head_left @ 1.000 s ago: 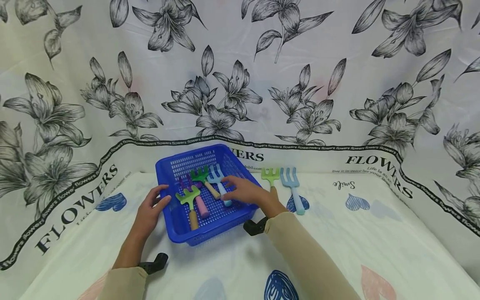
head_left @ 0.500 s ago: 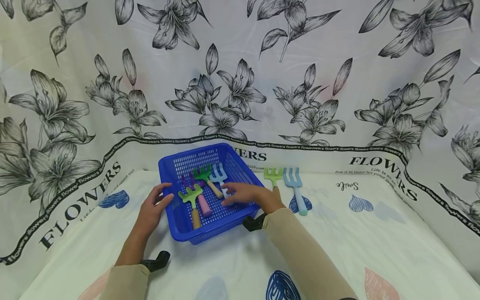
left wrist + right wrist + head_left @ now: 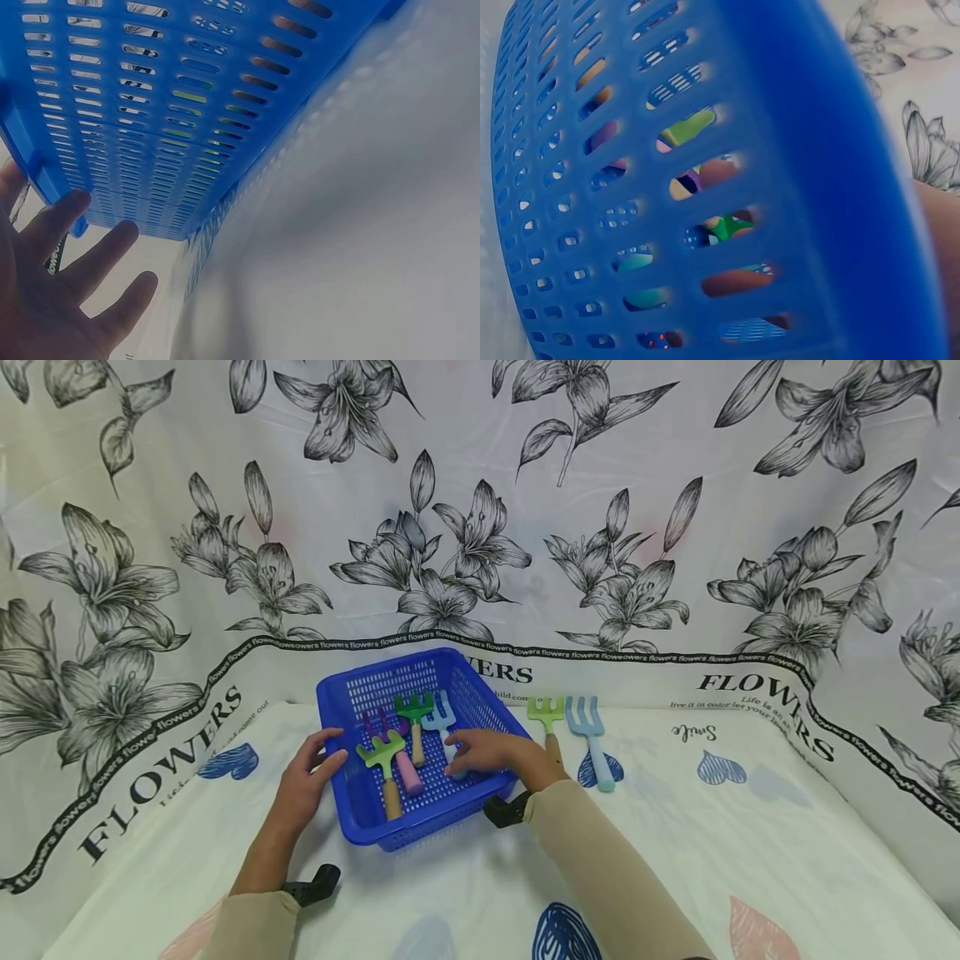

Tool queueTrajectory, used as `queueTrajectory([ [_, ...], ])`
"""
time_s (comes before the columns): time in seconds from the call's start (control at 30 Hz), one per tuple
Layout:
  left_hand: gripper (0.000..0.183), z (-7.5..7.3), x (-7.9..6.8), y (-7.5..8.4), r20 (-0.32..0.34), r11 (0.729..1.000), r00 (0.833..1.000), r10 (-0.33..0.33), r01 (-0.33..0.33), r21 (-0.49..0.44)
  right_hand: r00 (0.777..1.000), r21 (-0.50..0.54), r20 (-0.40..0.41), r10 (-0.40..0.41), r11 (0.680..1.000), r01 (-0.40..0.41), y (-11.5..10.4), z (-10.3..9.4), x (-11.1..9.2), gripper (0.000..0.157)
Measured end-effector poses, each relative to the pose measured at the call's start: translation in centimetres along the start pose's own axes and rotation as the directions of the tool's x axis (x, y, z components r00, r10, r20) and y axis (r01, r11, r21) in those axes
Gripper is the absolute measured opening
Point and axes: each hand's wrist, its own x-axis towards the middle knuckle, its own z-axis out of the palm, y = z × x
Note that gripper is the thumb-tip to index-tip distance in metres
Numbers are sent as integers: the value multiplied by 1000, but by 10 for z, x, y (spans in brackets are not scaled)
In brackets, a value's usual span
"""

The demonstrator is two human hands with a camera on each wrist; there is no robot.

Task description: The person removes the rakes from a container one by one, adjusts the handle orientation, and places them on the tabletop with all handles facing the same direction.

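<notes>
My left hand (image 3: pixel 300 779) rests against the left rim of a blue plastic basket (image 3: pixel 358 837), thumb at the rim. In the left wrist view its fingers (image 3: pixel 107 257) are spread beside the slotted wall. My right hand (image 3: pixel 487 752) reaches over the right rim and holds the handle of a light blue toy garden fork (image 3: pixel 441 710) in the basket. The basket wall hides much of this hand in the right wrist view. Left of that fork lie a dark green fork (image 3: pixel 414 707), a purple fork with a pink handle (image 3: pixel 408 772) and a light green fork (image 3: pixel 384 752).
Right of the basket, another light green fork (image 3: pixel 546 710) and a light blue fork (image 3: pixel 587 720) lie on the white patterned cloth (image 3: pixel 675 860). My right forearm partly covers the green one's handle. A flower-printed curtain (image 3: pixel 600 443) hangs behind.
The dark green fork has swung from a slant to nearly upright in the view. The light blue fork in the basket has shifted slightly. My left hand stays at the rim.
</notes>
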Motion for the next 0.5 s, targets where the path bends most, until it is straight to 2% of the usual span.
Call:
queueTrajectory([
  [0.13, 57, 1, 0, 1, -2, 1000, 1000, 4, -4, -3, 1000, -8, 8, -8, 1000, 8, 0, -1, -2, 57],
  [0.37, 58, 0, 1, 2, 6, 1000, 1000, 1, -1, -1, 993, 4, 117, -2, 1000, 2, -2, -2, -3, 61],
  [0.5, 61, 0, 1, 2, 7, 1000, 1000, -3, 3, 8, 989, 34, 145, 4, 999, -9, -2, -1, 0, 63],
])
